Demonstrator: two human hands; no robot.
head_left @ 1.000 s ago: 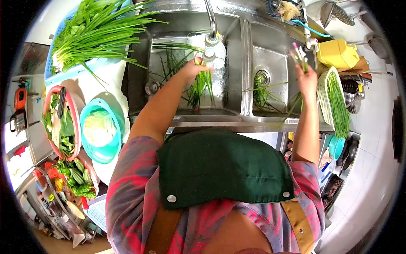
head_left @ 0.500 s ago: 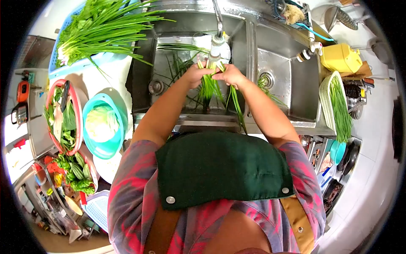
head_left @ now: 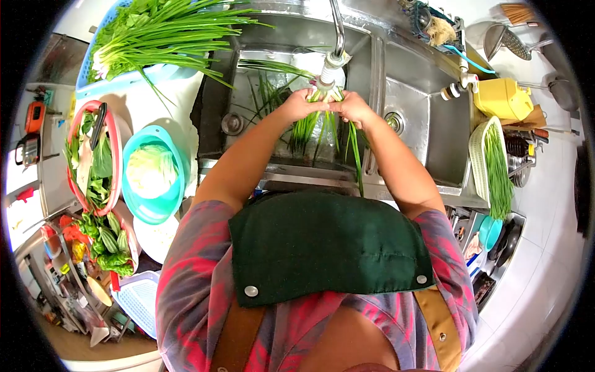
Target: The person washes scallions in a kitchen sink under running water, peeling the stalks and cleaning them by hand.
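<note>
Holding green onions (head_left: 304, 133) under the tap (head_left: 338, 31), over the left sink (head_left: 304, 37); looked mid-job. Both hands were loaded: the left hand (head_left: 302, 104) grasped a bunch, green tops hanging into the sink; the right hand (head_left: 353, 108), just beside it, gripped fewer stalks, which trailed toward the sink's front edge. Done, best guess: long stalks (head_left: 498, 164) lay lined up in the white basket (head_left: 477, 139) at far right, probably a finished batch. Left: the held ones, loose stalks (head_left: 266, 93) strewn in the left sink, and maybe the big bunch (head_left: 173, 43) in the blue basket (head_left: 87, 80) at upper left, which looked unworked. Called it partway; no count possible. Cabbage (head_left: 149, 173) in the teal bowl (head_left: 161, 208) sat well apart from both hands. Hard to see: the tap nozzle covered part of the pale ends, so couldn't tell exactly how the stalks were split between the hands. Couldn't confirm water flow either. The right forearm hid part of the right sink (head_left: 447, 136), and scraps near its drain were unclear. The blue basket ran off the top edge.
</note>
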